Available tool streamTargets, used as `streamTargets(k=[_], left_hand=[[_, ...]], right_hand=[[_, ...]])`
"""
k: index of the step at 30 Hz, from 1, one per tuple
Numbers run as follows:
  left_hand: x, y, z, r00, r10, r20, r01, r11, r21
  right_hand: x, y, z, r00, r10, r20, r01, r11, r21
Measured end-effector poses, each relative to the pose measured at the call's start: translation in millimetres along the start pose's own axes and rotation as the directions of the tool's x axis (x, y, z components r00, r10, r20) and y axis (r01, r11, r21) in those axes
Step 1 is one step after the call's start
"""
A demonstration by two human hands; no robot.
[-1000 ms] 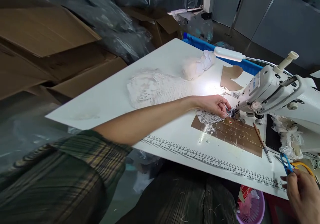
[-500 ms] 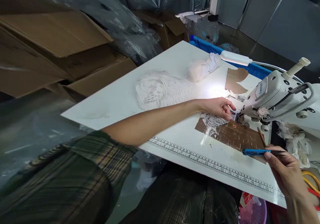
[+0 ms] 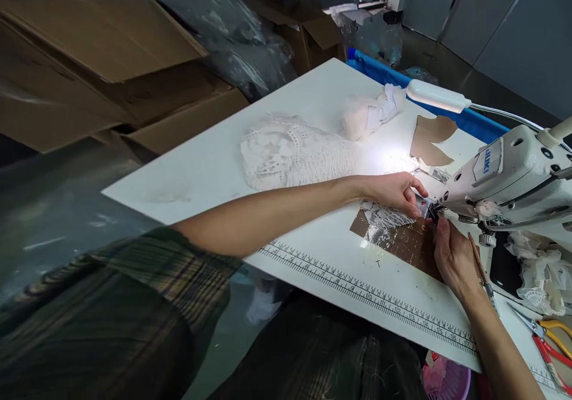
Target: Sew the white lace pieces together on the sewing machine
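Observation:
My left hand (image 3: 402, 195) reaches across the table to the sewing machine (image 3: 504, 170). Its fingers are closed on the edge of a white lace piece (image 3: 386, 214), close to the presser foot (image 3: 432, 208). Right beside the foot, the fingertips of my right hand (image 3: 454, 254) are pinched together. A small dark shape shows at those fingertips, but I cannot make out what it is. Under the lace lies a brown plate (image 3: 402, 245) with shiny tape and thread bits. More white lace fabric (image 3: 299, 152) spreads out to the left of the machine.
A lit lamp (image 3: 438, 96) hangs over brown pattern pieces (image 3: 431, 140) and a pale fabric bundle (image 3: 370, 114). Yellow-handled scissors (image 3: 547, 328) and a red-handled tool (image 3: 547, 358) lie at right. A printed ruler (image 3: 370, 290) lines the front edge. Cardboard boxes (image 3: 102, 48) stand left.
My right hand has moved up and left to the presser foot. The blue tool it held is no longer visible. My left hand stays at the lace, and the view has shifted slightly.

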State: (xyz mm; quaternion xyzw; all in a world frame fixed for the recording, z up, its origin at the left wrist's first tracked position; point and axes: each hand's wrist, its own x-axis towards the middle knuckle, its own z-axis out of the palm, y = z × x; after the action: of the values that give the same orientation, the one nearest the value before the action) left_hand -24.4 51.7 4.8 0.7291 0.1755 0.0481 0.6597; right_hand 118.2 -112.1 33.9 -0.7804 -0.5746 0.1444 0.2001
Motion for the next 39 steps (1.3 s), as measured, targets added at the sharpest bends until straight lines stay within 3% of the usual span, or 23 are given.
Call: streamTargets(k=[3, 10, 25, 29, 35, 39], left_hand=[[1.1, -0.8, -0.3, 1.000, 0.011, -0.015, -0.010, 1.000, 0.020], [-1.7, 2.1, 0.4, 0.999, -0.009, -0.051, 0.013, 0.997, 0.081], [-2.9, 2.9, 0.6, 0.998, -0.052, -0.036, 0.052, 0.999, -0.005], [-1.1, -2.4, -0.4, 1.000, 0.015, -0.020, -0.014, 1.000, 0.015], [0.1, -6.7, -2.8, 0.996, 0.084, -0.005, -0.084, 0.994, 0.071], [0.1, -6.7, -3.4, 0.997, 0.077, -0.004, -0.077, 0.993, 0.094]], right_hand=[[7.0, -3.3, 4.5, 0.997, 0.060, 0.047, -0.057, 0.997, -0.052], [9.7, 0.1, 14.8, 0.999, 0.008, 0.043, -0.007, 0.999, -0.036], [15.0, -10.3, 13.5, 0.985, 0.149, 0.090, -0.131, 0.976, -0.175], [17.5, -10.5, 13.4, 0.981, 0.167, 0.097, -0.149, 0.974, -0.172], [18.0, -4.5, 13.6, 0.991, 0.104, 0.088, -0.095, 0.991, -0.097], [17.7, -4.5, 19.4, 0.998, 0.054, 0.033, -0.048, 0.989, -0.143]])
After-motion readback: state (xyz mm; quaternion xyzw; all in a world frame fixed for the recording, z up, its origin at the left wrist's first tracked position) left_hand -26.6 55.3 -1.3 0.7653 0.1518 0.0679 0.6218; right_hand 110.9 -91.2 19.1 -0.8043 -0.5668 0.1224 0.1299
